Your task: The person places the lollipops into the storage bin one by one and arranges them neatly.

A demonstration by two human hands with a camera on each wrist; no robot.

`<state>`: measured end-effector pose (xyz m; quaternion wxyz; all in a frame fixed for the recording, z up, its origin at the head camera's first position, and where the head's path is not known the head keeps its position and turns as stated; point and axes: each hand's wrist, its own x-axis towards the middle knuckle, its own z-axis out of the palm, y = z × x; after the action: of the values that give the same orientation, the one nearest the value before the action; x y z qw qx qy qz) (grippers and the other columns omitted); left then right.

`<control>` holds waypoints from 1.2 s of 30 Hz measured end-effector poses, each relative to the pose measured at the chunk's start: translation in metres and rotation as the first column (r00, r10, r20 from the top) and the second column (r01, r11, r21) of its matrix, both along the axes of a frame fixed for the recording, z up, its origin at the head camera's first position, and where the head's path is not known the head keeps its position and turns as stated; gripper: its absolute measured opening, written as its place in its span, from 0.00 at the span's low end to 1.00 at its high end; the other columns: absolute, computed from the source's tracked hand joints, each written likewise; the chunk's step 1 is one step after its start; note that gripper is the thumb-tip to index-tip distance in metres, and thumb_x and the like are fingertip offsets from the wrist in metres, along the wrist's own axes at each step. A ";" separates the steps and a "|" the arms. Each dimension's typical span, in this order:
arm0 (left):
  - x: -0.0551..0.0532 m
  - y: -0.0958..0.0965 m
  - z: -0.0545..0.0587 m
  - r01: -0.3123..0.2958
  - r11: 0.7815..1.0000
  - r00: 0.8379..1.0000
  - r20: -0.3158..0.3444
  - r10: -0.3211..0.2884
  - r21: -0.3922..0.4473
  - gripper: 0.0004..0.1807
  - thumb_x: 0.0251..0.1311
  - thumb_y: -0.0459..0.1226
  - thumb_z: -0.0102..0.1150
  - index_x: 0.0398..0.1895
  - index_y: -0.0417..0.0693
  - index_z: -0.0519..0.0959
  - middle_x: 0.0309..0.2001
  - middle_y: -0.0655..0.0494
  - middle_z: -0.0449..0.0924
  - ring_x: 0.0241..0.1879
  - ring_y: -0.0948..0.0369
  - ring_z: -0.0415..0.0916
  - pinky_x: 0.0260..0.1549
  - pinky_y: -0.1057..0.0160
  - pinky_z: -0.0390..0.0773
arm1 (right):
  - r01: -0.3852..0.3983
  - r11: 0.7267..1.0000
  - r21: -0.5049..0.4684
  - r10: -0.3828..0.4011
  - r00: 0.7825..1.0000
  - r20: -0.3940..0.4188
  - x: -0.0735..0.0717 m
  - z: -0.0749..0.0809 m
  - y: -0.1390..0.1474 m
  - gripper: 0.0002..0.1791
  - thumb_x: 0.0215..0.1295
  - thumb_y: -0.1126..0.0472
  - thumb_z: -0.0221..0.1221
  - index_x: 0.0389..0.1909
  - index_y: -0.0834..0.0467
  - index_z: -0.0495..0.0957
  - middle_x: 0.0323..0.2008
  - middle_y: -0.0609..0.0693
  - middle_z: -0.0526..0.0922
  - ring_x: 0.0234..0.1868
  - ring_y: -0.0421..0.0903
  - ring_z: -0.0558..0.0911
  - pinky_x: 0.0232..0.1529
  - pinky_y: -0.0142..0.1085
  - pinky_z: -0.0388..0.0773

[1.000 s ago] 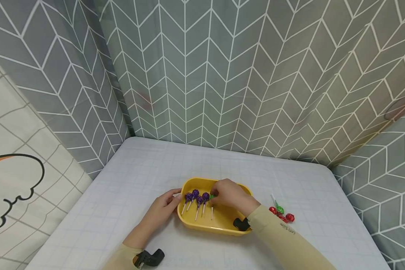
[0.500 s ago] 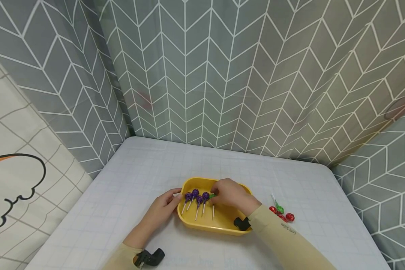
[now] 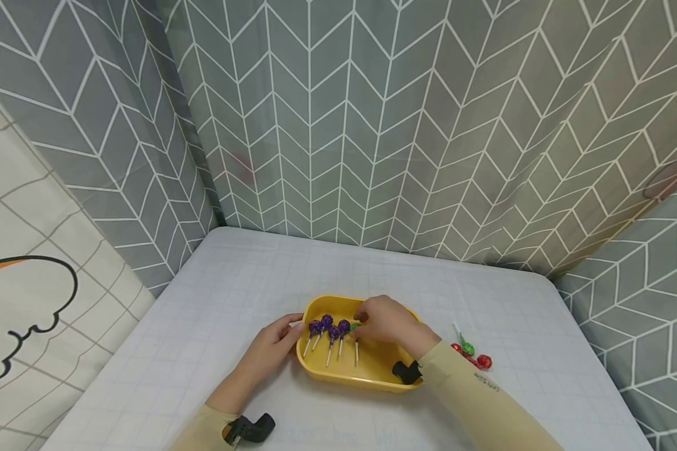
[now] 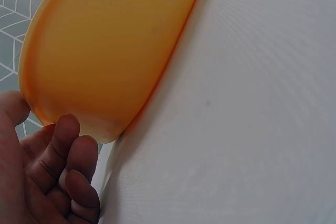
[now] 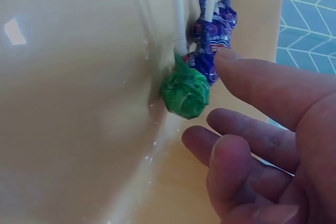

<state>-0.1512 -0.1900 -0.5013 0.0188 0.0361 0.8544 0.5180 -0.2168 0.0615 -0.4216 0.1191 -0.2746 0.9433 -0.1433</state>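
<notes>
A yellow tray [image 3: 367, 378] stands on the table, and my left hand [image 3: 273, 343] grips its left end, thumb at the rim and fingers against the outer wall. Inside, toward the left, several purple-wrapped lollipops [image 3: 333, 332] lie side by side with their sticks toward me. Beside them is a green-wrapped lollipop [image 5: 185, 93], partly covered by my right hand [image 3: 386, 321] in the head view. In the right wrist view the right thumb and fingers are spread apart near the green candy, with a gap showing between them and it.
To the right of the tray a small group of red lollipops [image 3: 484, 361] and another green lollipop [image 3: 467, 347] lies on the white tablecloth [image 3: 248, 269]. My right forearm partly covers that group. Grey patterned curtains [image 3: 344, 125] hang behind the table and along its sides.
The green lollipop's stick has swung slightly to the right over the last second. Both hands stay almost in place; the right forearm shifts very slightly.
</notes>
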 end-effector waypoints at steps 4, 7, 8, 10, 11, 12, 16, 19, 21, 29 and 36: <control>0.000 0.000 0.000 0.003 1.000 1.000 0.000 -0.003 0.000 0.21 0.59 0.58 0.46 0.55 0.67 0.70 0.25 0.61 0.77 0.26 0.61 0.74 0.29 0.63 0.73 | -0.014 1.000 -0.027 0.014 1.000 -0.005 0.000 0.004 0.003 0.20 0.48 0.46 0.65 0.40 0.53 0.82 0.34 0.42 0.81 0.37 0.41 0.77 0.41 0.37 0.72; 0.001 0.000 0.000 0.001 1.000 1.000 -0.003 -0.001 -0.002 0.21 0.60 0.57 0.46 0.55 0.67 0.70 0.25 0.61 0.77 0.26 0.62 0.74 0.29 0.63 0.73 | -0.007 0.999 -0.051 0.007 1.000 0.003 0.000 0.009 0.005 0.20 0.49 0.46 0.65 0.41 0.53 0.82 0.35 0.42 0.81 0.39 0.41 0.77 0.43 0.37 0.72; 0.001 0.000 0.000 0.000 1.000 1.000 -0.005 0.000 0.000 0.21 0.60 0.57 0.46 0.55 0.67 0.70 0.25 0.61 0.77 0.26 0.61 0.74 0.29 0.63 0.73 | -0.005 0.998 -0.058 0.006 1.000 0.004 0.000 0.011 0.006 0.20 0.50 0.46 0.64 0.41 0.53 0.81 0.36 0.43 0.81 0.40 0.42 0.77 0.44 0.38 0.72; 0.001 0.000 0.001 -0.002 1.000 1.000 -0.006 0.002 -0.004 0.21 0.60 0.57 0.46 0.55 0.67 0.71 0.25 0.61 0.77 0.26 0.61 0.74 0.29 0.63 0.73 | 0.011 0.998 -0.067 -0.010 1.000 0.011 0.001 0.015 0.008 0.21 0.50 0.45 0.64 0.43 0.53 0.81 0.37 0.42 0.81 0.42 0.42 0.77 0.45 0.38 0.72; 0.001 0.000 0.001 -0.003 1.000 1.000 -0.006 0.003 -0.006 0.21 0.60 0.57 0.46 0.55 0.67 0.70 0.25 0.61 0.77 0.26 0.61 0.74 0.29 0.63 0.73 | 0.018 0.997 -0.072 -0.017 1.000 0.014 0.001 0.017 0.009 0.21 0.50 0.45 0.64 0.43 0.52 0.81 0.37 0.42 0.81 0.42 0.42 0.77 0.45 0.38 0.72; 0.001 0.000 0.001 -0.003 1.000 1.000 -0.006 0.003 -0.008 0.21 0.60 0.57 0.46 0.55 0.67 0.70 0.25 0.61 0.77 0.26 0.62 0.74 0.28 0.63 0.73 | 0.024 0.997 -0.074 -0.023 1.000 0.015 0.000 0.018 0.010 0.21 0.50 0.45 0.64 0.43 0.52 0.81 0.37 0.42 0.81 0.43 0.42 0.77 0.46 0.38 0.71; 0.000 0.000 0.001 -0.005 1.000 1.000 -0.009 0.005 -0.013 0.21 0.60 0.57 0.46 0.55 0.68 0.70 0.25 0.61 0.77 0.25 0.62 0.73 0.28 0.63 0.73 | 0.035 0.995 -0.093 -0.033 0.999 0.023 -0.001 0.023 0.013 0.22 0.50 0.43 0.63 0.44 0.51 0.80 0.39 0.41 0.81 0.45 0.43 0.76 0.48 0.40 0.71; 0.000 0.000 0.001 -0.005 1.000 1.000 -0.006 0.005 -0.010 0.21 0.60 0.57 0.46 0.54 0.68 0.71 0.25 0.61 0.77 0.25 0.62 0.73 0.28 0.63 0.73 | 0.038 0.992 -0.119 -0.036 0.999 0.021 -0.001 0.024 0.017 0.24 0.50 0.42 0.63 0.45 0.50 0.80 0.39 0.41 0.80 0.46 0.44 0.76 0.48 0.39 0.71; 0.000 0.000 0.000 -0.005 1.000 1.000 -0.003 0.005 -0.010 0.21 0.59 0.58 0.46 0.54 0.69 0.71 0.25 0.61 0.77 0.25 0.62 0.73 0.28 0.63 0.73 | 0.045 0.989 -0.140 -0.043 0.999 0.018 -0.001 0.026 0.020 0.24 0.49 0.41 0.63 0.45 0.49 0.80 0.39 0.41 0.80 0.46 0.44 0.76 0.47 0.39 0.71; 0.000 0.000 0.000 -0.001 1.000 1.000 0.009 0.001 0.001 0.20 0.59 0.59 0.46 0.54 0.70 0.70 0.26 0.61 0.77 0.26 0.62 0.74 0.29 0.63 0.73 | 0.044 0.975 -0.220 -0.049 0.999 -0.015 0.000 0.030 0.034 0.21 0.49 0.37 0.61 0.43 0.41 0.78 0.36 0.34 0.77 0.43 0.39 0.75 0.44 0.37 0.71; 0.000 0.000 -0.001 0.003 1.000 1.000 0.004 -0.003 0.010 0.20 0.59 0.58 0.46 0.54 0.70 0.70 0.26 0.61 0.77 0.26 0.62 0.74 0.29 0.63 0.74 | 0.061 0.956 -0.287 -0.072 0.997 -0.030 0.000 0.028 0.047 0.20 0.47 0.35 0.60 0.42 0.36 0.78 0.37 0.30 0.76 0.29 0.40 0.73 0.31 0.33 0.73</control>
<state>-0.1512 -0.1895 -0.5022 0.0211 0.0362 0.8517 0.5223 -0.2163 0.1089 -0.3932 0.0545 -0.2599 0.9236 -0.2765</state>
